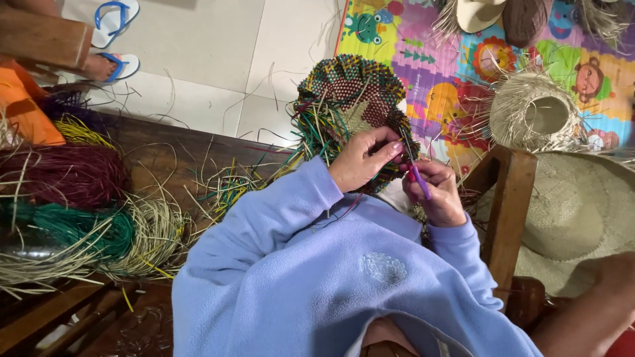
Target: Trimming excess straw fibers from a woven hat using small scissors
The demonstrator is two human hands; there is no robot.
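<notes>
1. A multicoloured woven piece [350, 92] — rounded, with red, green, yellow and dark strands — is held up in front of the body, above the lap and over the edge of the wooden bench [165, 155].
2. The left hand [362, 160] is laid against the lower edge of the woven piece; its fingers are curled together and pinched on the weave near the loose strands.
3. The right hand [440, 192] is closed around a purple-handled hook [418, 178], whose thin metal shaft is pointed up into the weave just beside the left fingertips.
4. The two hands are seen close together, almost touching, at the bottom rim of the piece.
5. Loose green and yellow strand ends [317, 135] are seen hanging from the left side of the piece.
6. Both arms are covered by a light blue fleece sleeve [264, 225].
7. On the bench to the left, bundles of fibre are piled — maroon [63, 175], green [73, 228] and straw-coloured [149, 241].
8. An unfinished straw hat crown [532, 112] is lying on a bright play mat [423, 59] beyond the hands, and a finished straw hat [582, 211] is lying to the right, behind a wooden chair frame [509, 198].
9. A foot in a blue-and-white sandal [109, 66] is visible on the tiled floor [218, 53] at top left.
</notes>
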